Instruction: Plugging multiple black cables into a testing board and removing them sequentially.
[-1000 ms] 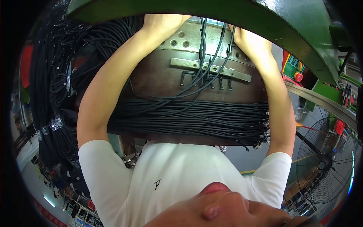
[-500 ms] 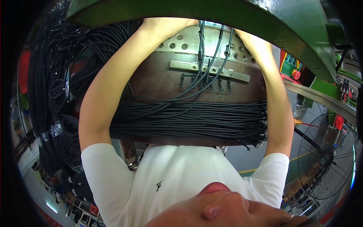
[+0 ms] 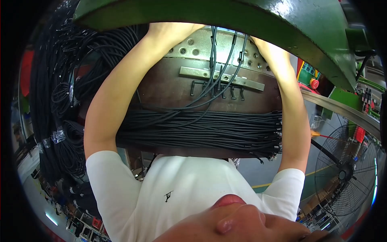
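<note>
Both my arms reach up and away under a green machine beam (image 3: 209, 14). The back of my left hand (image 3: 177, 30) shows just below the beam, its fingers hidden. Only a sliver of my right hand (image 3: 260, 43) is visible, and the beam covers its fingers too. Between the hands, several black cables (image 3: 230, 52) run down from under the beam over a drilled metal plate (image 3: 195, 42). They cross a metal bar (image 3: 193, 72) with black hex keys (image 3: 234, 93) below it, then curve left. Whether either hand grips a cable is out of sight.
A thick row of black cables (image 3: 201, 129) lies across the near edge of the brown work surface (image 3: 161, 84). More coiled cable bundles (image 3: 66, 133) hang at the left. To the right are a red stop button (image 3: 314, 83), a metal rail (image 3: 342, 109) and a large fan (image 3: 342, 174).
The view has shifted slightly, so the beam and plate sit a little lower in the picture. Both arms keep nearly the same pose, with the hands still under the beam.
</note>
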Tool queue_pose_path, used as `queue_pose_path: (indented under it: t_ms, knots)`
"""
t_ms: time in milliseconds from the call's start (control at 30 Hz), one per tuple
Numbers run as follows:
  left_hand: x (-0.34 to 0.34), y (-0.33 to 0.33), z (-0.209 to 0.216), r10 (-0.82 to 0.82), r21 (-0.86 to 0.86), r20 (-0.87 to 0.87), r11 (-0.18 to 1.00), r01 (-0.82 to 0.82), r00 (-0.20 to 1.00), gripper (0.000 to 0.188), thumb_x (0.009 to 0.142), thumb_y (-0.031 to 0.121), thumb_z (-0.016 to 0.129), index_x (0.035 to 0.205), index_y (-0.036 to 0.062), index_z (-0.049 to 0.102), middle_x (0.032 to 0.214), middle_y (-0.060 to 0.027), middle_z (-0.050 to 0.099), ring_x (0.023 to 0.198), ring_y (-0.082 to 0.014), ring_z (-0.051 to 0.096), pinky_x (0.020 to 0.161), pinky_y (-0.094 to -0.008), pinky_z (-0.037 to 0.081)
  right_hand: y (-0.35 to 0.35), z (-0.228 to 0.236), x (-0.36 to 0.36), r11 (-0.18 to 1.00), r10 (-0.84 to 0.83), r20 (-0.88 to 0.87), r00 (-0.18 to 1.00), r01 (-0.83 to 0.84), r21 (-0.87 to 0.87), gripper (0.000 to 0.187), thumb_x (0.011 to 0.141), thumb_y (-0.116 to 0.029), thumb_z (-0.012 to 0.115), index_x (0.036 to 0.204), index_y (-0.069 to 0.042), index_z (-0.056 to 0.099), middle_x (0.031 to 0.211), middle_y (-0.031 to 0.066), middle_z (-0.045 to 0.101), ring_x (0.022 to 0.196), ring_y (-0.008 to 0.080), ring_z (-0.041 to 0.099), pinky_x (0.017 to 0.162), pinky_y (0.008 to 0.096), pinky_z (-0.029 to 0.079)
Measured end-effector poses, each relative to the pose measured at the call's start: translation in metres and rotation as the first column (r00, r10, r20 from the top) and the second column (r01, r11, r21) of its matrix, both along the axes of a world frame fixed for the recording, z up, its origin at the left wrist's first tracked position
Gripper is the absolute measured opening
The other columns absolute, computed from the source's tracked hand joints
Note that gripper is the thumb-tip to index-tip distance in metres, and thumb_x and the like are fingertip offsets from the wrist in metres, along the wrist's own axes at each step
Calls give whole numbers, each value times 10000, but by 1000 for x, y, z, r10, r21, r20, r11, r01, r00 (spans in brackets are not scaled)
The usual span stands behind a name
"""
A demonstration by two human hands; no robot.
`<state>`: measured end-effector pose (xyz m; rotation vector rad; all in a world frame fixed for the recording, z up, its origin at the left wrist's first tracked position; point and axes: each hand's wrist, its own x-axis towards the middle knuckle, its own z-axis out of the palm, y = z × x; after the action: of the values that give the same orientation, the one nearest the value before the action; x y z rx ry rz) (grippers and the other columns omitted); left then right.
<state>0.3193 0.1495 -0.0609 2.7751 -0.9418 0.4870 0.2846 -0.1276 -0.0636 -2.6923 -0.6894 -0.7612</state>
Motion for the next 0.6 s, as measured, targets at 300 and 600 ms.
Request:
queue_pose_path:
  t_ms: [300, 600]
  knots:
    - [-22, -2, 27, 69, 91, -106, 994, -60, 992, 235, 848, 185, 611, 1009, 17, 650, 923, -168, 662, 860, -316, 634, 770, -402, 506, 17, 30, -11, 991, -96, -158, 983, 108, 74, 232, 816, -262, 658, 837, -32, 680, 683, 129, 647, 624, 305, 622, 612, 391, 496]
    - [-246, 114, 87, -369, -376, -924, 924, 65, -98, 423, 953, 339, 493, 1224, 29, 588, 1108, -128, 663, 1055, -298, 621, 927, -364, 472, -123, 25, -298, 660, -471, -233, 851, 516, 547, 286, 971, -38, 394, 1231, 21, 499, 1192, 144, 577, 1057, 206, 567, 925, 298, 448]
